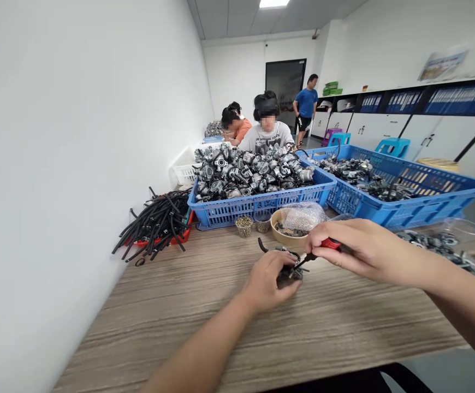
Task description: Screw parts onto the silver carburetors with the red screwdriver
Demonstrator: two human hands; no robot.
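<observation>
My left hand [268, 281] is closed around a small metal part [294, 273] on the wooden table [205, 305], with its fingers and thumb on either side. A short black hose [262, 245] sticks out of the part toward the upper left. My right hand [356, 251] grips a screwdriver [331, 244] with a red and black handle. The screwdriver slants down to the left, and its dark tip reaches the metal part. Exactly where the tip sits on the part is too small to tell.
Behind my hands are a blue crate [262, 204] heaped with metal parts, a second blue crate [421, 210], a round tub [289, 238] with bubble wrap and a cup of small brass pieces [244, 226]. Black hoses [155, 221] fill a red tray at left. Several people are beyond.
</observation>
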